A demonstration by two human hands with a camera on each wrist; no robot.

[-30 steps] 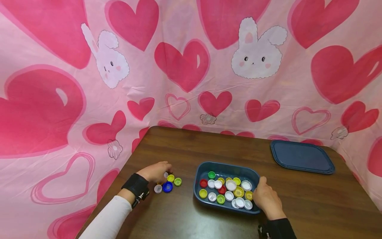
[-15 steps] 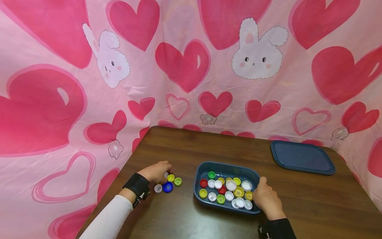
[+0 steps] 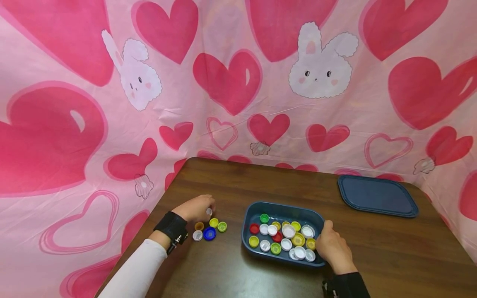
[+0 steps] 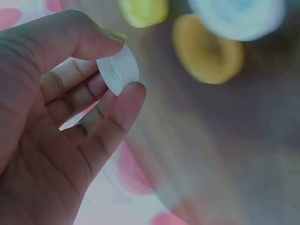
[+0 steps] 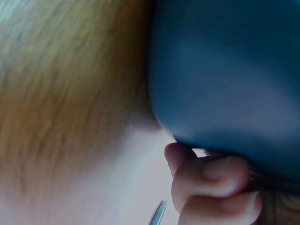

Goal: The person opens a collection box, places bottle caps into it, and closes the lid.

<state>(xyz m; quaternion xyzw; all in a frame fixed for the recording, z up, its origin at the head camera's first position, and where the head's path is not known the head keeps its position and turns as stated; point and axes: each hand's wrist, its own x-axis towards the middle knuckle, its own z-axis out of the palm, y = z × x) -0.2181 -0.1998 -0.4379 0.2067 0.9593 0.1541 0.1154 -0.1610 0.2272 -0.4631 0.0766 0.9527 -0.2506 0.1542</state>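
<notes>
My left hand [image 3: 195, 208] pinches a small white bottle cap [image 3: 209, 212] between thumb and forefinger, lifted just above a cluster of loose caps [image 3: 208, 230] on the brown table [image 3: 231, 186]. In the left wrist view the white cap [image 4: 118, 69] sits between the fingertips, with blurred yellow caps [image 4: 207, 48] beyond. My right hand [image 3: 331, 247] grips the right rim of a blue tub [image 3: 282, 207] holding several caps in white, yellow, green and red. Curled fingers [image 5: 211, 180] under the tub's blue wall [image 5: 225, 75] fill the right wrist view.
A blue lid [image 3: 377, 195] lies flat at the table's far right. A pink cloth with hearts and bunnies [image 3: 231, 82] hangs behind and drapes along both sides. The table's left edge runs close to my left forearm [image 3: 136, 269].
My left hand has lifted the white cap off the table and moved slightly back, uncovering an orange cap. The right hand and tub have not moved.
</notes>
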